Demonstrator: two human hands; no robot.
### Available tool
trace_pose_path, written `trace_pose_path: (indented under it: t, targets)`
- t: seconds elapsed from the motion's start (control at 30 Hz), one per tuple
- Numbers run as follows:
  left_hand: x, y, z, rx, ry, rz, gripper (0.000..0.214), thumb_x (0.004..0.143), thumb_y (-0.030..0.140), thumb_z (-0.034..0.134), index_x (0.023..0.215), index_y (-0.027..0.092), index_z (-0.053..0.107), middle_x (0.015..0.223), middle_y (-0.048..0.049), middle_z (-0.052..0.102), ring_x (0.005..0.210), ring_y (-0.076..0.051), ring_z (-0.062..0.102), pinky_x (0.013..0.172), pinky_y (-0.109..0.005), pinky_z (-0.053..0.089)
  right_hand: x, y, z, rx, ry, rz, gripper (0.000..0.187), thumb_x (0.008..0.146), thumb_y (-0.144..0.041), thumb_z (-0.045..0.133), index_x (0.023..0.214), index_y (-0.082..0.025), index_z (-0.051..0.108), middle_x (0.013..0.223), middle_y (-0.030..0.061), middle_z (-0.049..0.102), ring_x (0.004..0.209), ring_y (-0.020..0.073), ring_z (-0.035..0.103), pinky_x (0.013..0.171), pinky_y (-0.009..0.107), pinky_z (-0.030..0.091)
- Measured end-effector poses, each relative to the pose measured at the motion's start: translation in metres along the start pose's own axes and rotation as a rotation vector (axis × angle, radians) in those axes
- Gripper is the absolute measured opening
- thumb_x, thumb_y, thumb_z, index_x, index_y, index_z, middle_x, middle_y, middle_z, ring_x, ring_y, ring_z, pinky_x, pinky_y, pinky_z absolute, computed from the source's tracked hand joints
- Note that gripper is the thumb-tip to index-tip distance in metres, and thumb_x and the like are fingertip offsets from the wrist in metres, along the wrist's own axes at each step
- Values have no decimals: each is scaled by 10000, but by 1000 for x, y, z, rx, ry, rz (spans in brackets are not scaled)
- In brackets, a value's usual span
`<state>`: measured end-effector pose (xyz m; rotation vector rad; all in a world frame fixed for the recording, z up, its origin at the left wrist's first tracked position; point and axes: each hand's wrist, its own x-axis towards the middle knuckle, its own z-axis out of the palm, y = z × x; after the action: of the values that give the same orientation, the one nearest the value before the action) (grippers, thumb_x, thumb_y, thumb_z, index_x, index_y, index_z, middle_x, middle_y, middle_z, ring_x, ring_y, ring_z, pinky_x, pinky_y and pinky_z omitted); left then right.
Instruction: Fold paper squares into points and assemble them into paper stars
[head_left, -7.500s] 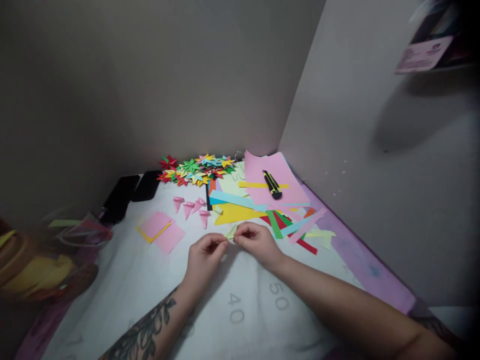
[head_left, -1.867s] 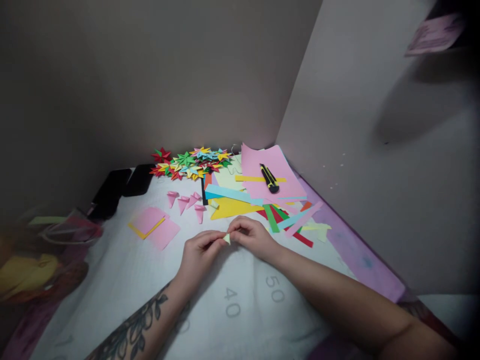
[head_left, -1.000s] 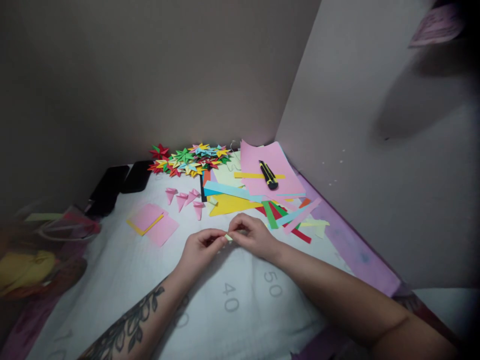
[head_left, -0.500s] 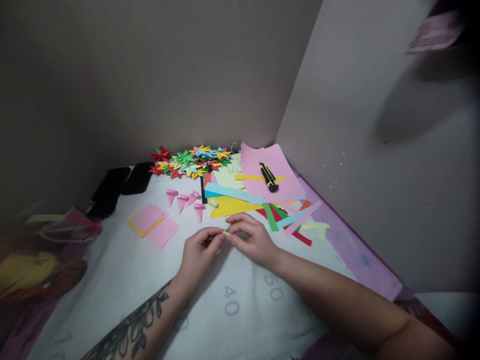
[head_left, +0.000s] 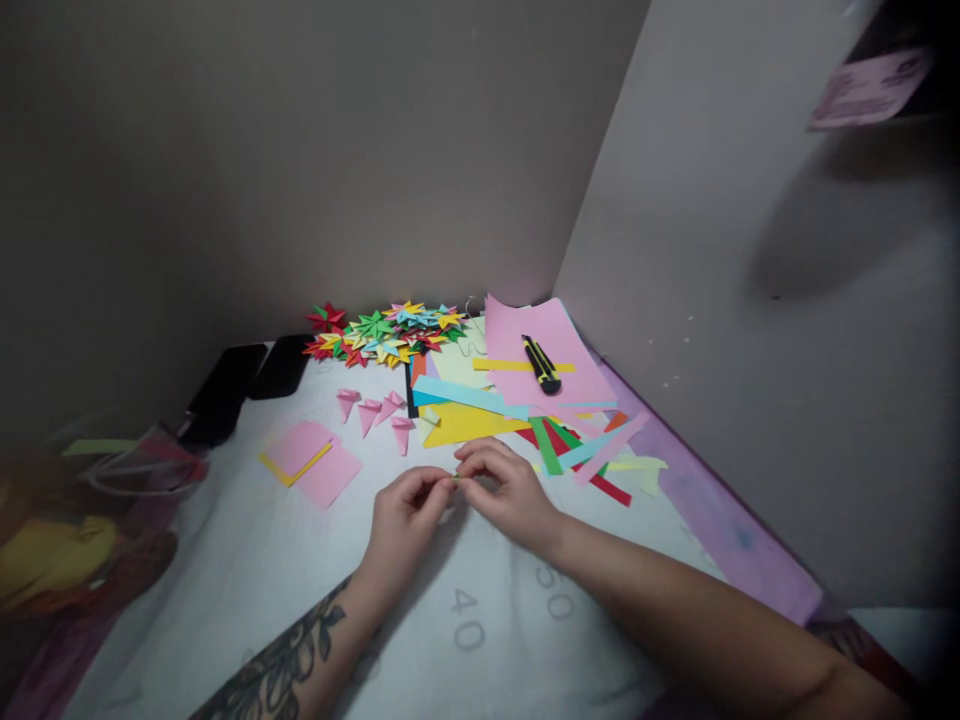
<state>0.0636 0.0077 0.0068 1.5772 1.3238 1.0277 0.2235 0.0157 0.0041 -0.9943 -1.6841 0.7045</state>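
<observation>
I log: left hand (head_left: 405,505), right hand (head_left: 514,497) pinching paper (head_left: 456,477) (mostly hidden); uneven pressure might crease it askew; pink pieces (head_left: 402,433), ten o'clock.

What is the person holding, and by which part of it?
A piece of pale green paper. The left hand pinches its left side, the right hand its right side, with the fingertips; which corner or fold cannot be told.

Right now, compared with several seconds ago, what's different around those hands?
The pale green paper, a wider folded piece earlier, now shows only as a thin sliver. The fingers of the right hand look more spread; the left hand still pinches the paper. The small pink folded pieces, the paper stars and the cutter on the pink sheet stayed put.
</observation>
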Motion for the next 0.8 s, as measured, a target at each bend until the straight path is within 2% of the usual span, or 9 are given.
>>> trace_pose_path:
  t: [0.17, 0.5, 0.8]
  targets:
    - [0, -1, 2, -10, 5, -10, 167, 811, 303, 554, 786, 164, 642, 738, -13, 659, 685, -135, 586, 638, -224, 448, -2, 1, 4, 25, 17, 115, 89, 757, -113, 558, 763, -201, 550, 744, 5, 593, 714, 142, 575, 640, 258, 467]
    - [0, 3, 2, 28, 2, -28, 153, 828, 273, 509, 725, 174, 564, 672, 20, 569, 636, -121, 516, 592, -217, 395, -3, -1, 3, 96, -5, 196, 103, 758, -133, 551, 835, -200, 540, 817, 8, 596, 753, 136, 591, 683, 257, 491]
    - [1, 5, 6, -32, -39, -31, 120, 807, 275, 541, 787, 167, 590, 721, 3, 602, 659, -124, 537, 614, -226, 417, -1, -2, 4, 64, -22, 231, 74, 760, -147, 542, 758, -201, 491, 719, -23, 535, 679, 119, 531, 605, 228, 428]
